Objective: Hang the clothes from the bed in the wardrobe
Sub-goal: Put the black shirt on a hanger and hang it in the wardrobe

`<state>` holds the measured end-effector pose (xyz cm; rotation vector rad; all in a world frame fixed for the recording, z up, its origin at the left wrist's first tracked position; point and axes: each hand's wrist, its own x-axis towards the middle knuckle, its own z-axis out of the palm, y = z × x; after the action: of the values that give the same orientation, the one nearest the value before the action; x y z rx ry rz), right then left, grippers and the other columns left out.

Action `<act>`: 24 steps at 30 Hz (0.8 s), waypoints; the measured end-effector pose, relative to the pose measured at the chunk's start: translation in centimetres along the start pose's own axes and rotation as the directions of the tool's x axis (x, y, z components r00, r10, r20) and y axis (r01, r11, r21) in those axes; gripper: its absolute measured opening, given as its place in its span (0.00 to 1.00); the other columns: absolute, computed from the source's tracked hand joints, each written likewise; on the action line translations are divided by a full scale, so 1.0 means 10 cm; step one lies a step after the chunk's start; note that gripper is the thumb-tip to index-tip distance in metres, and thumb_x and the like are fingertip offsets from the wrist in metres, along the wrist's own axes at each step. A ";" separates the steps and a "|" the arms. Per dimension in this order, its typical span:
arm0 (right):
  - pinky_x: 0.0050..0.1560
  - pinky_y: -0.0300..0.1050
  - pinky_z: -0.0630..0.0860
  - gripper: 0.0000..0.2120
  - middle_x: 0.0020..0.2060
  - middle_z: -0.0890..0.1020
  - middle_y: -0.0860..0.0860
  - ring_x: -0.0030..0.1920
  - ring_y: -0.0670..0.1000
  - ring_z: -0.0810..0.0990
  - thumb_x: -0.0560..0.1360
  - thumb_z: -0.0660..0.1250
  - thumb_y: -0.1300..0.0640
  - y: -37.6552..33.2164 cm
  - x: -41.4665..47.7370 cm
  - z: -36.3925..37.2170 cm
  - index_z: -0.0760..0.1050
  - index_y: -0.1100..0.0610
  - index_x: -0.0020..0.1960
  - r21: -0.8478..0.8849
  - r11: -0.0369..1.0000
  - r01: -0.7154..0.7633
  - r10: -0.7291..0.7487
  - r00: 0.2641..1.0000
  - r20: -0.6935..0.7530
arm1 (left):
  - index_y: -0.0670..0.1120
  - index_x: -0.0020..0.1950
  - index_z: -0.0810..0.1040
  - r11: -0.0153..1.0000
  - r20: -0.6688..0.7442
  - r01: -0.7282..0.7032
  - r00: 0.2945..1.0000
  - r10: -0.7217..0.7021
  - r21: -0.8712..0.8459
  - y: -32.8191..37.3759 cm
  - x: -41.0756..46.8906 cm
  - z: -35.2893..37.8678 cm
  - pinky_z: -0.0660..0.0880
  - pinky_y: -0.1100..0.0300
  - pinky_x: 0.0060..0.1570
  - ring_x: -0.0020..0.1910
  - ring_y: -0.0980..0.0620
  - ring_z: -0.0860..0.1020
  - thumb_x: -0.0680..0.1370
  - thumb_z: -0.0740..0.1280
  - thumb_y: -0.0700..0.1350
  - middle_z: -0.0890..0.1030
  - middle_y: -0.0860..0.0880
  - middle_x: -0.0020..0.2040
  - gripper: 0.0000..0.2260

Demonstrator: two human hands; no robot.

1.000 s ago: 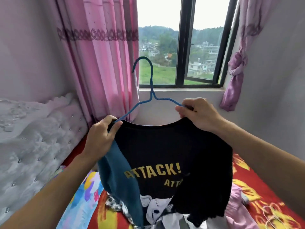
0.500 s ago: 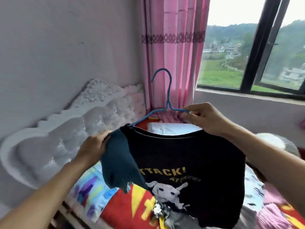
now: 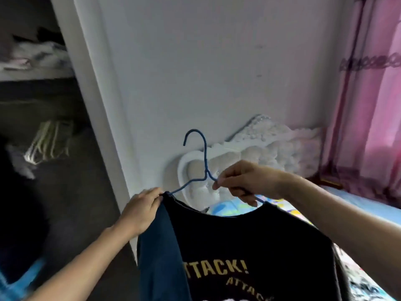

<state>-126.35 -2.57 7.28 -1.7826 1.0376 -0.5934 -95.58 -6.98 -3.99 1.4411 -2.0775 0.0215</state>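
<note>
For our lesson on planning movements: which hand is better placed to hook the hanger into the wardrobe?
Probably the right hand: its grip is on the blue hanger, just below its hook. The left hand, though nearer the wardrobe, only pinches the shoulder of the black T-shirt.

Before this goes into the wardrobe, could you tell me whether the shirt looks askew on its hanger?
Only slightly: the black shirt sits low on the blue hanger, its neckline sagging below the bare wire arms. The left hand pinches its shoulder at the wire; the right hand grips the other arm. No damage shows.
</note>
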 end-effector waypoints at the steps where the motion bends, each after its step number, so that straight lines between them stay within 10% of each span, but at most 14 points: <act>1: 0.23 0.40 0.64 0.12 0.22 0.66 0.48 0.20 0.49 0.63 0.80 0.62 0.60 -0.11 0.14 0.21 0.76 0.69 0.53 0.005 1.000 0.024 -0.025 0.999 0.034 | 0.50 0.52 0.75 0.999 -0.016 0.031 0.999 -0.031 0.005 -0.17 -0.14 -0.18 0.69 0.54 0.42 0.47 0.50 0.77 0.81 0.59 0.46 0.78 0.54 0.47 0.06; 13: 0.25 0.38 0.68 0.12 0.20 0.74 0.52 0.19 0.49 0.69 0.77 0.64 0.61 -1.26 2.16 2.95 0.77 0.70 0.41 -0.198 0.966 0.164 -0.164 0.986 0.016 | 0.51 0.61 0.74 0.840 -0.082 0.439 0.896 -0.437 0.318 -2.58 -1.96 -2.28 0.74 0.54 0.50 0.51 0.49 0.78 0.78 0.65 0.53 0.76 0.52 0.52 0.13; 24: 0.23 0.38 0.67 0.16 0.21 0.76 0.54 0.19 0.48 0.71 0.75 0.67 0.63 -2.67 3.88 3.91 0.73 0.63 0.30 -0.132 0.977 0.169 -0.187 0.973 -0.135 | 0.51 0.62 0.73 0.739 -0.156 0.541 0.835 -0.527 0.400 -3.67 -2.26 -3.26 0.66 0.57 0.43 0.55 0.48 0.76 0.79 0.62 0.53 0.73 0.52 0.52 0.13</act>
<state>-66.05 -11.53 12.81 -1.9755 1.0362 -0.7981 -43.93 8.24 0.23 2.2564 -1.6081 0.2882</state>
